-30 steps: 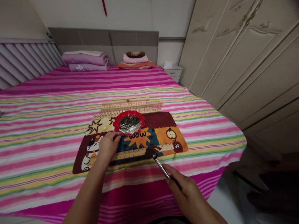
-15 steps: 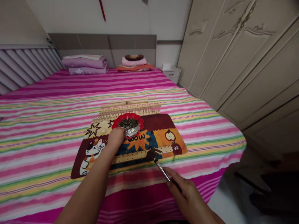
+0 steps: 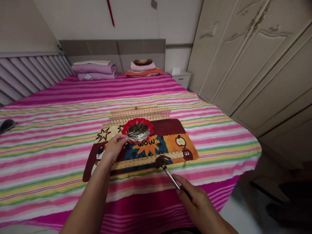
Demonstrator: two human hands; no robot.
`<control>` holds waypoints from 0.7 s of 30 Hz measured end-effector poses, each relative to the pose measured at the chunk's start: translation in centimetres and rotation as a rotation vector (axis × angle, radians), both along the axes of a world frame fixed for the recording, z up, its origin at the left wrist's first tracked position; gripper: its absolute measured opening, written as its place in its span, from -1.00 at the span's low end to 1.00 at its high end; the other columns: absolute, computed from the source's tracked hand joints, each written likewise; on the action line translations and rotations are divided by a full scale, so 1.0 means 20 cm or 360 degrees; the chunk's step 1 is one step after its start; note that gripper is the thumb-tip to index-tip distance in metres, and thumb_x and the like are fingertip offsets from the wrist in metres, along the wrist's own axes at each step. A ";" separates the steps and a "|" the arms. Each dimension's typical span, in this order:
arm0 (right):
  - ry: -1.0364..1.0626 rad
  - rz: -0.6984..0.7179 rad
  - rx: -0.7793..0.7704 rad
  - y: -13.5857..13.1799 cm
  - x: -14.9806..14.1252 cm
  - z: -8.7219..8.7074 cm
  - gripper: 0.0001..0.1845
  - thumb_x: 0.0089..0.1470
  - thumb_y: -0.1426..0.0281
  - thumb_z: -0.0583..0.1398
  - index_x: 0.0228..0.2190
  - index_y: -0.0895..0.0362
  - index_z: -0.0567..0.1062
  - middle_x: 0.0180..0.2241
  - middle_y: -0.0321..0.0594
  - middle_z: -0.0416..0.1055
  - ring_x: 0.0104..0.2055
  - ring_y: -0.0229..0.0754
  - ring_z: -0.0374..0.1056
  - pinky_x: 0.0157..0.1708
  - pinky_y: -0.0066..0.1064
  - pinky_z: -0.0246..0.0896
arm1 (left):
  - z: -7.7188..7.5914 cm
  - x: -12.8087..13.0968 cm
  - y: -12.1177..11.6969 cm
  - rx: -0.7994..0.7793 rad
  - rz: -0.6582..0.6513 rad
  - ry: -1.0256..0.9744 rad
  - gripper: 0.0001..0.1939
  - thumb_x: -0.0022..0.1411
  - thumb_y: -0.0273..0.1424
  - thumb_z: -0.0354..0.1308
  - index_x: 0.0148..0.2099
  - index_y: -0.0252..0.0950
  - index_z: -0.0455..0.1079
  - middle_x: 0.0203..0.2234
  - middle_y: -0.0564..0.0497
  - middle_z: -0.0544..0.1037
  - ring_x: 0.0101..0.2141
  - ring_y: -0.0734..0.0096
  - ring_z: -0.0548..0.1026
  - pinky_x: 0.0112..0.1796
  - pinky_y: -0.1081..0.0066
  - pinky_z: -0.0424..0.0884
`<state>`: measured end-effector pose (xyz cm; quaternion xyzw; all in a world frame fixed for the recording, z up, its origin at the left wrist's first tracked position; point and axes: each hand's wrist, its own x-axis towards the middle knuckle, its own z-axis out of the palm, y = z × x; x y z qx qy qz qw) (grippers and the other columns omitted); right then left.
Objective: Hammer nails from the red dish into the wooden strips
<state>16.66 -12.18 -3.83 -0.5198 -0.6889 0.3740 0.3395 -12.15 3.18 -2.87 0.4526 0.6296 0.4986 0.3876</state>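
My right hand is wrapped around the handle of a hammer. The hammer's dark head rests over a pale wooden strip with a row of holes and several nails standing in it. At the left rim of a red scalloped bowl, my left hand has thumb and fingers pinched on a thin nail, mostly hidden by the fingertips. Dark and silvery nails fill the bowl. Strip and bowl both lie on a patterned mat.
Behind the bowl lie wooden strips bristling with upright nails. The mat is on a bed with a striped sheet. Folded bedding is stacked by the headboard. A wardrobe stands at the right.
My left hand reached into the bowl, then drew back to its left rim with fingers pinched. The hammer stays nearly still in my right hand. The camera view shifts slightly.
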 end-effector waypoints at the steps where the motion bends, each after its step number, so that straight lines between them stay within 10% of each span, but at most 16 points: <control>1: -0.0010 0.0008 -0.0011 0.00 0.00 0.00 -0.57 0.15 0.37 0.00 0.03 0.16 0.39 -0.66 -0.41 0.22 -0.66 -0.31 0.13 -0.62 -0.53 0.18 | 0.00 -0.01 -0.04 -0.0020 0.0043 -0.0156 -0.66 -0.28 -0.24 0.27 -0.42 -0.32 0.35 -0.63 0.10 0.44 -0.59 0.53 0.32 -0.55 0.50 0.21; 12: -0.0012 0.0083 -0.0036 -0.03 -0.01 0.01 -0.58 0.15 0.41 0.00 0.05 0.08 0.35 -0.66 -0.46 0.10 -0.66 -0.34 0.01 -0.65 -0.55 0.05 | -0.08 -0.07 -0.40 -0.0310 0.0112 -0.0476 -0.55 -0.44 -0.28 0.40 -0.38 -0.37 0.49 -0.55 0.00 0.55 -0.49 0.42 0.49 -0.40 0.41 0.44; 21: 0.0005 0.0114 -0.0063 -0.03 -0.03 0.01 -0.61 0.16 0.41 0.01 0.01 0.11 0.37 -0.64 -0.45 0.09 -0.65 -0.35 -0.04 -0.64 -0.54 0.01 | -0.19 0.00 -0.43 -0.0175 0.0188 -0.0322 -0.56 -0.34 -0.17 0.38 -0.37 -0.34 0.50 -0.51 0.02 0.55 -0.52 0.50 0.44 -0.48 0.50 0.40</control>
